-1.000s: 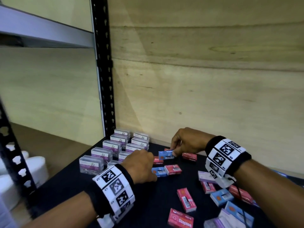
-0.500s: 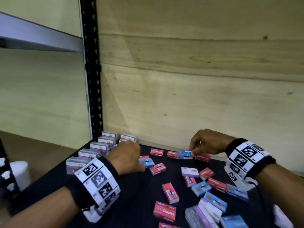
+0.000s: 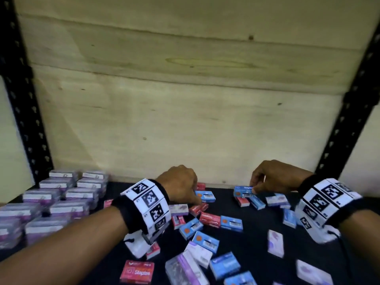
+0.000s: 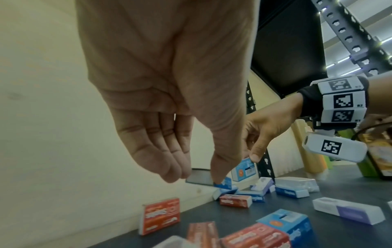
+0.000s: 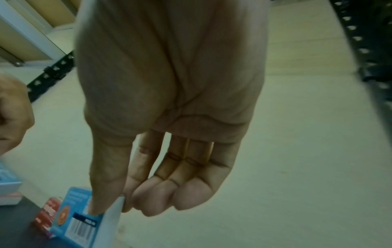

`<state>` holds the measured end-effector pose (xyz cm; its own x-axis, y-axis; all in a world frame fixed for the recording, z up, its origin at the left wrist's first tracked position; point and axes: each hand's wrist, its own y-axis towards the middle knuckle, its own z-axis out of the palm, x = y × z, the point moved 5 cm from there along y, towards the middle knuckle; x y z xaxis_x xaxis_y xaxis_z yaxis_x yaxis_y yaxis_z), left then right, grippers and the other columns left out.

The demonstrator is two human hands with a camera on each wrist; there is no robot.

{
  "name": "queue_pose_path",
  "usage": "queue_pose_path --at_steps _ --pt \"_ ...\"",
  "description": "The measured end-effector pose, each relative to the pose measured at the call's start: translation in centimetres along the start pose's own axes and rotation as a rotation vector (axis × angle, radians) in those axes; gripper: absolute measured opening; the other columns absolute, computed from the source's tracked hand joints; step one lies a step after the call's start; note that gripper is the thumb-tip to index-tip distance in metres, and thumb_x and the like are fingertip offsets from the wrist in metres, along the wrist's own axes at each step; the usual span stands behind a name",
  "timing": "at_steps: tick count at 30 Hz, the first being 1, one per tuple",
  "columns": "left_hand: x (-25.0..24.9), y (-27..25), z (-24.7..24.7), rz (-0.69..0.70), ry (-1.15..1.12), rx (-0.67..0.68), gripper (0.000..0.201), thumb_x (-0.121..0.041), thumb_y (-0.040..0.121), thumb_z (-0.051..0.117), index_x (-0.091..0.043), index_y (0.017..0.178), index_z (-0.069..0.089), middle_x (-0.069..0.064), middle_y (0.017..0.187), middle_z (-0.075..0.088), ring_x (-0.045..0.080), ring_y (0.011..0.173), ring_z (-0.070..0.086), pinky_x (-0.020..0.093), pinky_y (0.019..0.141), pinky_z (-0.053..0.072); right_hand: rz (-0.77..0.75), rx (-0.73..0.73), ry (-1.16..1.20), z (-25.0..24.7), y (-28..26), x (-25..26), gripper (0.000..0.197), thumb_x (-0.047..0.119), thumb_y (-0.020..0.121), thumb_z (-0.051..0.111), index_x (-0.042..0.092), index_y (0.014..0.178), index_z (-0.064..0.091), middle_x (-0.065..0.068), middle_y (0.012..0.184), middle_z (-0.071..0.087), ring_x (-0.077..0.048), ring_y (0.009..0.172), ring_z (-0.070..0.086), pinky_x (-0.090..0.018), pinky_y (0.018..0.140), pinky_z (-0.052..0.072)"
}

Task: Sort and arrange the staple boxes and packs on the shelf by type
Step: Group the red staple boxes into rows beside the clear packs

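Small blue, red and white-purple staple boxes lie scattered on the black shelf (image 3: 253, 243). My right hand (image 3: 254, 188) pinches a blue staple box (image 3: 243, 191) between thumb and fingers, just above the boxes near the back wall; the right wrist view shows this same blue box (image 5: 80, 218), barcode side up. My left hand (image 3: 195, 199) is at mid-shelf, where its thumb and fingertips pinch another blue box (image 3: 205, 196). That blue box (image 4: 223, 182) shows under the thumb in the left wrist view. Clear purple staple packs (image 3: 61, 198) stand in neat rows at the left.
A pale wooden back panel (image 3: 185, 120) closes the shelf behind. Black perforated uprights (image 3: 26, 112) stand at both sides. A red box (image 4: 161, 216) leans against the back panel. Loose boxes crowd the front and right of the shelf.
My right hand has carried its blue box to the right along the back wall. My left hand moved right from the purple packs to a blue box. The view swung right and down.
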<state>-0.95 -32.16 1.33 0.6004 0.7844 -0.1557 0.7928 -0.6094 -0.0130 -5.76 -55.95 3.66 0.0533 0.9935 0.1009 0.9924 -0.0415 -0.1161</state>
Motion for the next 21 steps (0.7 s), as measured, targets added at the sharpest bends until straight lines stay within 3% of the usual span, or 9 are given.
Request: queue_pose_path --at_steps 6,12,21 --pt "-5.5 4.2 2.4 0.131 -0.067 0.108 0.031 -0.04 0.076 0.077 -0.016 0.095 0.073 -0.001 0.093 0.072 0.018 0.086 0.066 0.034 0.078 0.057 0.083 0.061 0.055 1.5 -1.3 -5.3 0.008 0.031 0.078 0.081 0.025 0.081 0.077 0.018 0.067 0.068 0.008 0.06 0.059 -0.008 0.059 0.043" --pt "-8.0 6.4 4.1 0.169 -0.081 0.194 0.03 -0.043 0.077 0.076 -0.019 0.094 0.074 -0.002 0.093 0.072 0.017 0.087 0.066 0.036 0.081 0.057 0.094 0.167 0.14 3.2 -1.9 -7.9 0.01 0.03 0.074 0.085 0.027 0.081 0.078 0.021 0.065 0.07 0.008 0.064 0.06 -0.016 0.074 0.05" --pt "-9.4 7.3 5.6 0.192 -0.009 0.28 0.034 -0.044 0.08 0.075 -0.017 0.101 0.072 -0.001 0.099 0.071 0.017 0.09 0.066 0.033 0.079 0.056 0.101 0.214 0.125 3.8 -2.1 -8.4 0.016 0.036 0.075 0.084 0.029 0.088 0.078 0.026 0.064 0.068 0.014 0.062 0.058 -0.01 0.068 0.043"
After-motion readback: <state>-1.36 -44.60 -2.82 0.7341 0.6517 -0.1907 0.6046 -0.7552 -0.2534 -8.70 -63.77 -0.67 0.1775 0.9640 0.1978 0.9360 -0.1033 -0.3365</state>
